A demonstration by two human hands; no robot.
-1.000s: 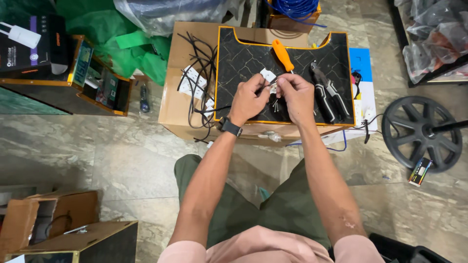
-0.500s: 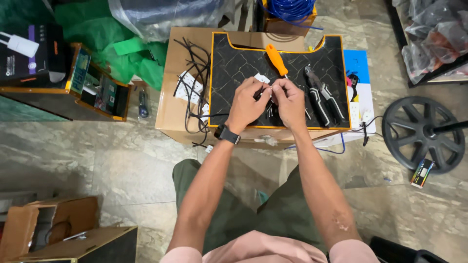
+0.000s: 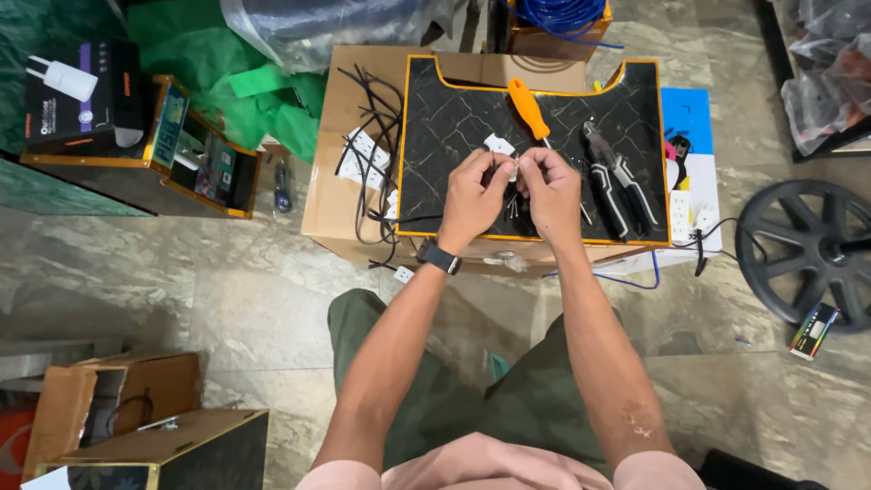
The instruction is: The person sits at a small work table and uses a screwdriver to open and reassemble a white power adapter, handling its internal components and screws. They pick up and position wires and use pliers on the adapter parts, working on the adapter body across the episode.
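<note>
Fingers (image 3: 502,170) of both hands pinch a small white connector (image 3: 513,169) between them, above the black mat (image 3: 454,118). It looks light, stiff and easily dropped, best nipped by its sides. Screwdriver (image 3: 529,108) and pliers (image 3: 617,178) lie nearby.

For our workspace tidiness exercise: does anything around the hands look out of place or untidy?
Yes. Black cable ties sprawl loose over the cardboard box, some past its edge. A blue wire trails below the black board.

Both hands (image 3: 513,186) closer together, higher
</note>
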